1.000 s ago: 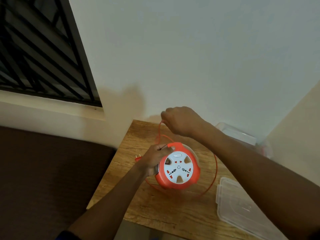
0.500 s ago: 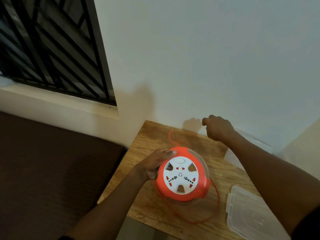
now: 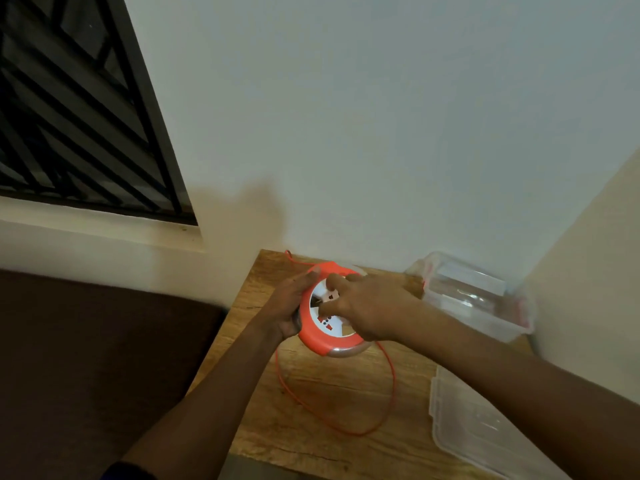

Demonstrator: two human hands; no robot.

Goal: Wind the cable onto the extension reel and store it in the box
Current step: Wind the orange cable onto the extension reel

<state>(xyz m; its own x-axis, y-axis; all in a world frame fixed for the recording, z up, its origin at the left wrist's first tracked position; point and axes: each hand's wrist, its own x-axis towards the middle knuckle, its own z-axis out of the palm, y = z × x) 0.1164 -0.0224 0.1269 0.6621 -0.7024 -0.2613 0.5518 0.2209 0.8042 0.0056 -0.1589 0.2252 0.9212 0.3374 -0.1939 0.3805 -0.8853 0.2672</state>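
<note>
my left hand (image 3: 284, 311) clamps the reel (image 3: 323, 336) rim, my right hand (image 3: 363, 306) pinching its white face; turning evenly should draw in the slack cable (image 3: 346, 424) across the surface (image 3: 311, 445).

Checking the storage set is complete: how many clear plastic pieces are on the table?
2: the open box at the far right by the wall, and its lid lying flat at the near right edge, partly under the right forearm.
</note>
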